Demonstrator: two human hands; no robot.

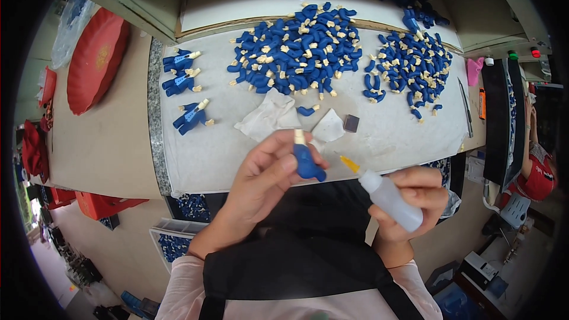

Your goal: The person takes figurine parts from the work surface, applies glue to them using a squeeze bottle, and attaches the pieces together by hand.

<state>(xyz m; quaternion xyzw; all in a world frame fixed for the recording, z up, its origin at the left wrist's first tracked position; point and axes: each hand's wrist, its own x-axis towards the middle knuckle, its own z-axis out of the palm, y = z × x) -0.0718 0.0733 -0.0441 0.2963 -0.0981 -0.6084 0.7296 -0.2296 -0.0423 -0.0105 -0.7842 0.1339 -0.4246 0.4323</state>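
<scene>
Between the fingertips of my left hand [256, 176] is a blue figurine body [307, 165] with a cream-coloured top end pointing up. My right hand [419, 197] is wrapped round a translucent white squeeze bottle [392, 200]. Its yellow needle tip [349, 163] points toward the figurine body, a short gap away. Past my left hand, a single loose blue figurine arm [306, 111] with a cream hand lies on the white work surface [219, 160], close to a crumpled white cloth [269, 115] and a white scrap [329, 127].
A large pile of blue figurine arms [290, 53] lies at the back, with a second pile [418, 68] to its right. Figurines with lighter blue fronts [191, 117] line the left edge. A small dark block [351, 123], tweezers [465, 106] and a red tray [98, 62] lie around.
</scene>
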